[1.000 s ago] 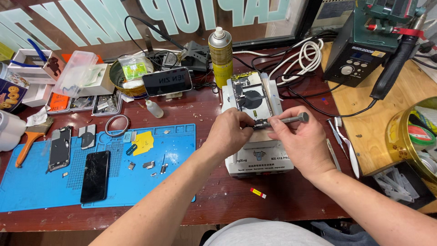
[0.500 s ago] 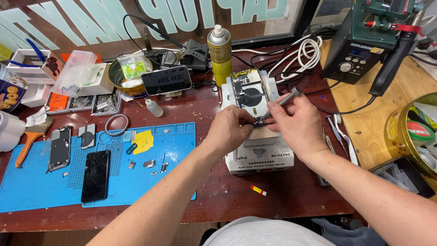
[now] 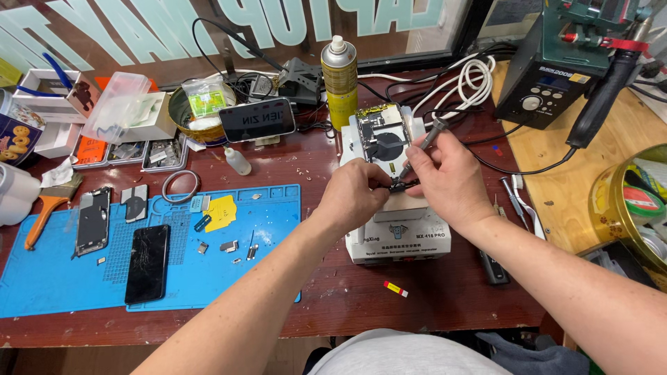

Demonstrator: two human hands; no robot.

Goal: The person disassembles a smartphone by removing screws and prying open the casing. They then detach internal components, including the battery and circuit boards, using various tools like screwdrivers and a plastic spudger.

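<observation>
Hands meet over the white heater box (image 3: 397,236) at centre. Left hand (image 3: 358,194) pinches a small black part (image 3: 403,186) on its top; right hand (image 3: 448,179) is closed round a screwdriver (image 3: 422,147). Far left, a bowl (image 3: 182,114) holds packets, and trays (image 3: 132,151) hold phone parts.

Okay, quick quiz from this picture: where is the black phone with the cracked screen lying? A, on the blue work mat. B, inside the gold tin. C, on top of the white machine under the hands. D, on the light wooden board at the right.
A: the cracked black phone lies flat on the blue work mat, left of the white machine where the left hand and right hand work.
</observation>
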